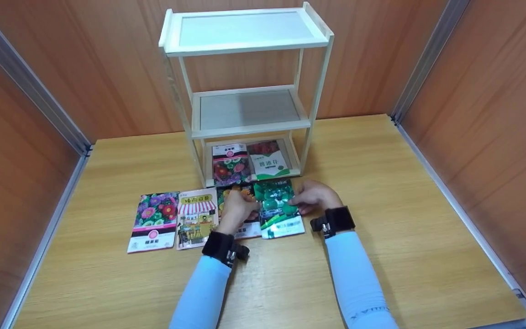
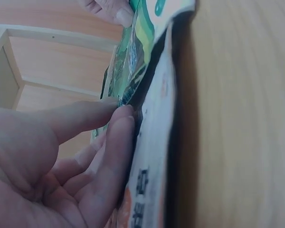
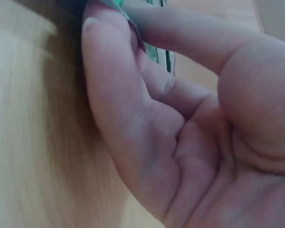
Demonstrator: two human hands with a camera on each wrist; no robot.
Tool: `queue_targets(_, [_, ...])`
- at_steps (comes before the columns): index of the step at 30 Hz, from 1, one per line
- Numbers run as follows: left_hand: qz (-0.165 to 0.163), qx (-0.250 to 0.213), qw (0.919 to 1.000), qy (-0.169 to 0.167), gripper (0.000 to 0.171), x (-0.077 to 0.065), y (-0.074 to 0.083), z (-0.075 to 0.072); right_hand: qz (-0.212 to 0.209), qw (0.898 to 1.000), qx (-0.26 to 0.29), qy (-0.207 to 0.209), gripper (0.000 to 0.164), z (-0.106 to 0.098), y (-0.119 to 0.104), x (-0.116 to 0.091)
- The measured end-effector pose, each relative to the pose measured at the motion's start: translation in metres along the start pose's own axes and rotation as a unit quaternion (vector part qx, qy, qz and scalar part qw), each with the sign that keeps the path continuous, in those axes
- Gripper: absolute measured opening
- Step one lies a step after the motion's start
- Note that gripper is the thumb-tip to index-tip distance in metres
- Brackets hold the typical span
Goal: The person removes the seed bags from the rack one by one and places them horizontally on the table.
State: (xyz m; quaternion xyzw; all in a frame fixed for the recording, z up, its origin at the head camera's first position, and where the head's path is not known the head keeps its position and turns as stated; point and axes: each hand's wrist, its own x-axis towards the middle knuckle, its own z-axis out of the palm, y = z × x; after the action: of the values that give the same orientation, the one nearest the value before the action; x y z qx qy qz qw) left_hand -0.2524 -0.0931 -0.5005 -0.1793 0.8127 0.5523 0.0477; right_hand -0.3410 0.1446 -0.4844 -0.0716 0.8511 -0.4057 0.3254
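Note:
A green seed packet [image 1: 279,205] with a leafy picture lies in front of the shelf, between the two hands. My right hand [image 1: 315,196] pinches its right edge between thumb and fingers. On the left edge, my left hand [image 1: 236,210] has its thumb and fingertip closed together on the packet; the left wrist view shows this pinch at the rim of the green packet [image 2: 143,35]. Beneath the left hand is a packet with orange flowers [image 1: 250,230], partly covered. Its white lower part [image 2: 154,133] runs beside the fingers in the left wrist view.
A three-tier white shelf [image 1: 251,123] stands at the back. Two packets, one with mixed flowers [image 1: 231,170] and one white and green [image 1: 270,163], lie on its bottom tier. Left on the table are a pink-banded flower packet [image 1: 154,219] and a striped-awning packet [image 1: 197,221].

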Motion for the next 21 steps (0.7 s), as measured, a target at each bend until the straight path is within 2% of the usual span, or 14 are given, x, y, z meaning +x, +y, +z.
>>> queue_targets(6, [0.011,-0.012,0.9999,-0.002,0.011,-0.0005,-0.0009,0.0006,0.005,1.0,0.002,0.01,0.021,0.0008,-0.002,-0.001])
queue_targets(12, [0.026,0.003,0.9996,0.008,0.015,-0.0004,-0.0003,0.002,-0.002,1.0,0.002,0.006,0.019,0.0015,-0.0035,0.0016])
queue_targets(21, [0.009,0.008,0.9999,0.01,0.011,-0.0002,-0.0005,0.0022,-0.001,1.0,-0.004,0.024,0.018,0.0049,-0.0058,0.0009])
